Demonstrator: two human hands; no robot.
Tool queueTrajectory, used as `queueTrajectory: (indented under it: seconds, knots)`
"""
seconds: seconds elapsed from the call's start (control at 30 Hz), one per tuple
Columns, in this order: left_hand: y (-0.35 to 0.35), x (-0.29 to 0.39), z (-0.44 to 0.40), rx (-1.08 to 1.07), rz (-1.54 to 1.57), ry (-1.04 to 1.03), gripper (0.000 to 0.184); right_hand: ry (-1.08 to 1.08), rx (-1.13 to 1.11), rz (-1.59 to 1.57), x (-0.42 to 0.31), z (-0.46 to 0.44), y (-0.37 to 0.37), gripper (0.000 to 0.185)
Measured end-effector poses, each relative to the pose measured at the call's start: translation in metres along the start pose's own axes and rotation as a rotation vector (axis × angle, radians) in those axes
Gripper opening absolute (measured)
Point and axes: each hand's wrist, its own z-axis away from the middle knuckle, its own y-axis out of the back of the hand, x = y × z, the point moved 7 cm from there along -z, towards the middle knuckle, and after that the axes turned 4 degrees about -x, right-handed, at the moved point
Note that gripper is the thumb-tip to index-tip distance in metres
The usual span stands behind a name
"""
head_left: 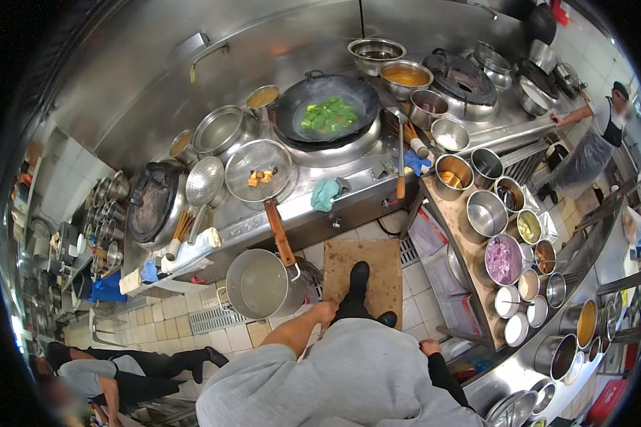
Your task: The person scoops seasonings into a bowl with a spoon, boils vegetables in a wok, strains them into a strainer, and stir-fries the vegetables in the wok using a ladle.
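Note:
My left hand (323,312) hangs beside my thigh, its fingers curled, with no object visible in it. Closest to it is a large two-handled metal pot (258,283) of cloudy liquid. My right hand (429,346) is at my other side, fingers curled in and partly hidden; nothing shows in it. In front of me a black wok (292,107) on the range holds green vegetables (329,114) in liquid. A wood-handled strainer (238,160) bears orange-brown chunks (258,178), and a perforated ladle (206,181) lies beside it.
A side table (470,285) carries several metal containers, one with chopped purple onion (503,260). A long-handled tool (400,153) and a teal cloth (325,195) lie along the range edge. One person (114,377) is at lower left, another (595,135) at far right.

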Motion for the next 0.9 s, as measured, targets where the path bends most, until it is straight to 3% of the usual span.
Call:
queueTrajectory:
  seconds: [0.07, 0.27, 0.37, 0.47, 0.5, 0.57, 0.6, 0.7, 0.8, 0.9]
  knots:
    - [-0.003, 0.004, -0.006, 0.011, -0.124, -0.152, 0.029, -0.035, 0.082, -0.047, 0.015, -0.002, -0.026, 0.021]
    - [-0.024, -0.016, -0.038, 0.069, 0.099, -0.003, 0.029, -0.145, 0.07, -0.128, 0.017, -0.002, -0.027, 0.025]
    - [0.009, -0.004, -0.025, 0.059, 0.297, 0.228, 0.029, -0.095, 0.069, -0.101, 0.007, -0.001, -0.027, 0.026]
    - [0.011, -0.005, -0.021, 0.093, 0.34, 0.28, 0.03, -0.06, 0.112, -0.157, 0.008, -0.004, -0.037, 0.025]
    - [0.004, -0.006, -0.025, 0.09, 0.274, 0.189, 0.03, -0.054, 0.125, -0.189, 0.008, -0.004, -0.036, 0.026]
    - [-0.001, -0.006, -0.029, 0.086, 0.14, 0.01, 0.03, -0.1, -0.009, -0.092, 0.006, -0.005, -0.037, 0.028]
    - [-0.002, -0.008, -0.027, 0.085, 0.121, 0.026, 0.03, -0.123, -0.076, -0.043, 0.004, -0.004, -0.033, 0.03]
    - [-0.003, -0.008, -0.019, 0.063, 0.089, 0.059, 0.031, -0.428, -0.081, -0.445, 0.022, 0.002, -0.044, 0.038]
    - [-0.003, -0.007, -0.015, 0.03, 0.11, 0.055, 0.032, -0.522, -0.101, -0.373, 0.029, 0.006, -0.042, 0.039]
    - [-0.001, -0.006, -0.009, 0.042, 0.149, 0.082, 0.033, -0.649, 0.446, -0.77, 0.023, 0.04, -0.003, 0.042]
